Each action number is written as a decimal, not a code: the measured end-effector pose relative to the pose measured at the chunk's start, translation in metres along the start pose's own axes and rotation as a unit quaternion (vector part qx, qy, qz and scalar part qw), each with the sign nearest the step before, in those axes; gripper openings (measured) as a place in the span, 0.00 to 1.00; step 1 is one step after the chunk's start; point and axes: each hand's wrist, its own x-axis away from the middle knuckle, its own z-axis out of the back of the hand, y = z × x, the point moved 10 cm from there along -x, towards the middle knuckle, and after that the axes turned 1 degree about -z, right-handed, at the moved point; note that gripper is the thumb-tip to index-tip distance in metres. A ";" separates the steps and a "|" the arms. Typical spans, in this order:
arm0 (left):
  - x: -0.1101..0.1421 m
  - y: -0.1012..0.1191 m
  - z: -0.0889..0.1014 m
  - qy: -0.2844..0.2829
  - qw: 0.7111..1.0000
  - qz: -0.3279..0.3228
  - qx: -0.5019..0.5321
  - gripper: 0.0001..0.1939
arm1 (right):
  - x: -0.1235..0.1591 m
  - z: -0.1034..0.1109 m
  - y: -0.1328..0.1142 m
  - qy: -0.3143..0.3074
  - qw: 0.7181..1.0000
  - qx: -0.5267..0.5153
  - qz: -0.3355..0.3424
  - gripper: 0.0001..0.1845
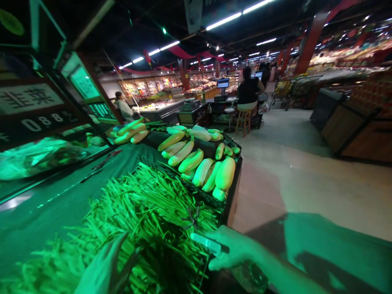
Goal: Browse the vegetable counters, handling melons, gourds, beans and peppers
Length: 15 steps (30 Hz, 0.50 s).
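Observation:
My right hand [228,248] is wrapped around a spray bottle at the lower right. The bottle's pale nozzle [206,243] points left over the greens, and its clear body [249,277] shows partly beneath my wrist. Blurred at the bottom left of centre, my left hand [102,265] has its fingers stretched out over the greens, holding nothing I can see. A wide heap of long, thin green stalks [147,204] lies under and between both hands. A dark tie or twig-like strip [192,216] rests on the heap near the nozzle.
Pale green squashes [190,161] lie in a black crate beyond the heap. A price sign [33,108] and a plastic-wrapped bundle [39,157] are at left. A person [248,90] sits on a wooden stool [244,120] by a counter. The stand's edge [234,192] borders the floor.

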 end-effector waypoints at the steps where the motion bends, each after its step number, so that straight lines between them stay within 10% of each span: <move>1: -0.026 0.019 -0.020 -0.007 1.000 -0.015 0.007 0.27 | 0.000 0.004 0.004 -0.002 1.000 0.012 0.006 0.18; 7: -0.141 0.118 -0.096 0.085 0.995 0.029 0.040 0.37 | 0.002 0.069 0.054 0.033 0.999 0.019 -0.025 0.20; 11: -0.160 0.130 -0.134 0.110 0.985 0.128 -0.029 0.39 | 0.016 0.154 0.118 0.147 0.984 -0.079 -0.062 0.37; 15: -0.158 0.126 -0.150 0.132 0.977 0.160 -0.059 0.39 | 0.038 0.244 0.189 0.279 0.942 -0.065 -0.177 0.34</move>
